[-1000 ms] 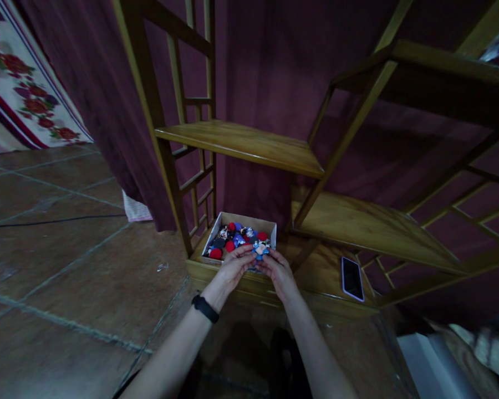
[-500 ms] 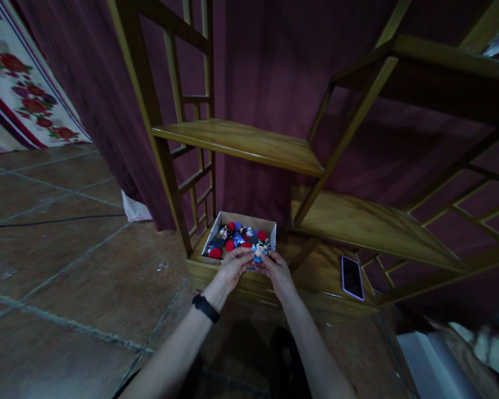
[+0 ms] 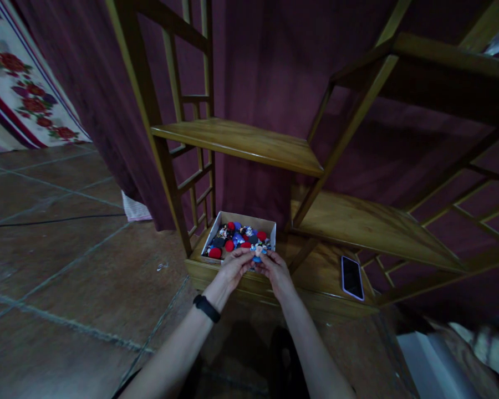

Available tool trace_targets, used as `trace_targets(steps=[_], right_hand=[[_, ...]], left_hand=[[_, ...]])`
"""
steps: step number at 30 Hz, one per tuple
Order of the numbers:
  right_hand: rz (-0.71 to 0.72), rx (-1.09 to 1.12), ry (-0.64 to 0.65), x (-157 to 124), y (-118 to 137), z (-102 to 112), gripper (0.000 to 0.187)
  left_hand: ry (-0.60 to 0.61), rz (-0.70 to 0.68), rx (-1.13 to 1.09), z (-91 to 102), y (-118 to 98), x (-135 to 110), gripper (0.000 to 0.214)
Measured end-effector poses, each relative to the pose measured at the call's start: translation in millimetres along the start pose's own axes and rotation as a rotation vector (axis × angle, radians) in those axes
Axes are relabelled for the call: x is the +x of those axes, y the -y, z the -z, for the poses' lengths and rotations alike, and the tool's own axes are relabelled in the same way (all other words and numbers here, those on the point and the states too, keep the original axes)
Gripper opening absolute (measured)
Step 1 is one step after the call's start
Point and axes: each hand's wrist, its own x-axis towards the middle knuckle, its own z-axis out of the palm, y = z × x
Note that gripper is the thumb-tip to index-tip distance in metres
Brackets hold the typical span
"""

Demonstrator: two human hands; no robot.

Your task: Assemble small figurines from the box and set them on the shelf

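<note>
Between my two hands is a small blue and pale figurine (image 3: 258, 253), pinched by the fingertips from both sides. My left hand (image 3: 235, 266) grips its left side, and my right hand (image 3: 274, 267) its right. Its finer details are too small to make out. Just behind the hands a shallow cardboard box (image 3: 264, 224) rests on the bottom shelf, filled with several small figures with red, purple and dark round parts. The hands partly cover the box's front right corner.
The wooden shelf unit (image 3: 241, 141) rises in front of me, with a board above the box. A phone (image 3: 352, 277) lies on the bottom shelf at right. Purple curtain (image 3: 266, 72) hangs behind. A pale box-like object (image 3: 434, 363) stands on the floor at lower right.
</note>
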Motion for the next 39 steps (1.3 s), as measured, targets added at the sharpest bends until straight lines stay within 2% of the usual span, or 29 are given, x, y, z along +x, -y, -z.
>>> trace_targets(steps=[16,24,39], right_hand=[[-0.018,0.012,-0.019,-0.7,-3.5,-1.2,0.031],[-0.032,0.037,-0.017,0.6,-3.3,0.0,0.033],[-0.025,0.032,-0.040,0.9,-3.8,2.8,0.030]], left_hand=[[-0.003,0.050,-0.052,6.0,2.5,3.9,0.013],[-0.046,0.080,-0.098,6.4,0.5,4.6,0.013],[-0.007,0.075,-0.124,8.4,7.4,9.0,0.012]])
